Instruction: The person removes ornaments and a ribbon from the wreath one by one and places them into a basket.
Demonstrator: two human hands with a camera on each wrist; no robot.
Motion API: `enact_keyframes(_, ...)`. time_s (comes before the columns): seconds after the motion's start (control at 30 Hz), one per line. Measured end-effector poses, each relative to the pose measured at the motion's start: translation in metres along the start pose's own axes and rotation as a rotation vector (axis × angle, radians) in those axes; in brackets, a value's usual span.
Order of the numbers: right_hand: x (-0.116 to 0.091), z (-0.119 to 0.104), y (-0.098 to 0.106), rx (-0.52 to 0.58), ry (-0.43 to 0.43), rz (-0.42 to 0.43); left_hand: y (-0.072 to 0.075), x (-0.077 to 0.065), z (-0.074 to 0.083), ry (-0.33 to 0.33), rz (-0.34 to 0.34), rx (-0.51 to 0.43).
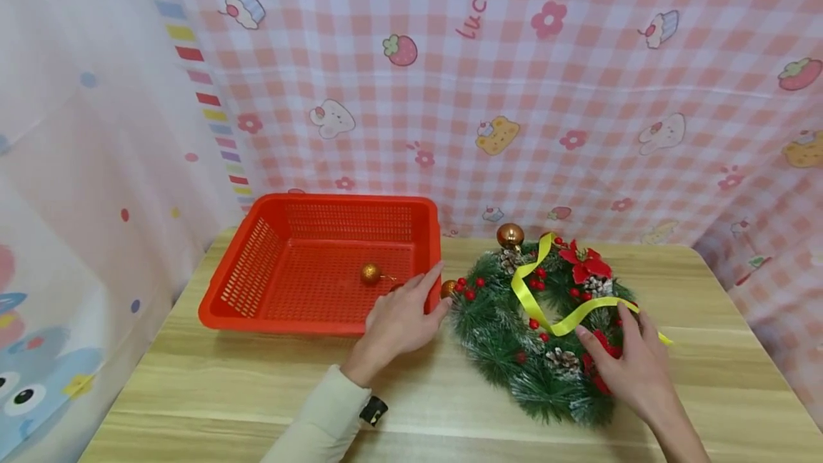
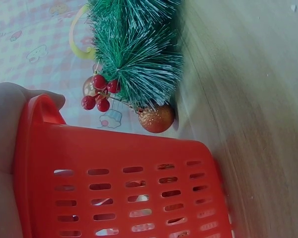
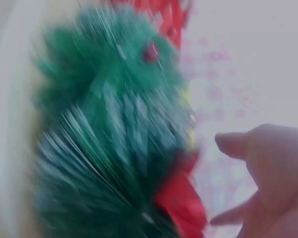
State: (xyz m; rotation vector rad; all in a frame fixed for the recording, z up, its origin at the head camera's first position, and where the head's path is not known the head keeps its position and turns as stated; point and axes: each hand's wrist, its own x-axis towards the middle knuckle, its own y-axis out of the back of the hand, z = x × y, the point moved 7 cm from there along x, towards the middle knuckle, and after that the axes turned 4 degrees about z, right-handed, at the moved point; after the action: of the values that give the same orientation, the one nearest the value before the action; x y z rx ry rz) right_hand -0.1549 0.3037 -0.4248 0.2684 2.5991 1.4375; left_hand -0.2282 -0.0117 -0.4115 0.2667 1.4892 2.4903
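Though wavy, ribbon [image 1: 562, 327] diagonally rightward.

One red basket [image 1: 276, 324], one wreath [image 1: 498, 338], one yellow ribbon [image 1: 529, 302], at least three baubles [image 1: 510, 235], one table [image 1: 463, 427]

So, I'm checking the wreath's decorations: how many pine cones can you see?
3 pine cones, all on the wreath: one beside the shiny gold ball, one beside the far red flower, one on the near side. The right hand may hide more.
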Motion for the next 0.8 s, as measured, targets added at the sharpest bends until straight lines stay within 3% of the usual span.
enact_keyframes(0.13,-0.005,-0.004,-0.019,-0.012,-0.109,-0.031,0.002,0.001,0.000,-0.008,0.007,-0.001)
enact_keyframes(0.37,-0.005,-0.001,-0.040,-0.006,-0.163,0.000,0.001,-0.001,0.001,-0.019,0.014,0.000)
enact_keyframes(0.5,-0.002,-0.001,-0.040,-0.007,-0.104,-0.008,0.001,-0.002,0.001,-0.016,0.020,0.000)
enact_keyframes(0.8,0.012,0.009,-0.031,0.039,0.148,-0.045,0.002,-0.003,0.001,-0.016,0.018,0.000)
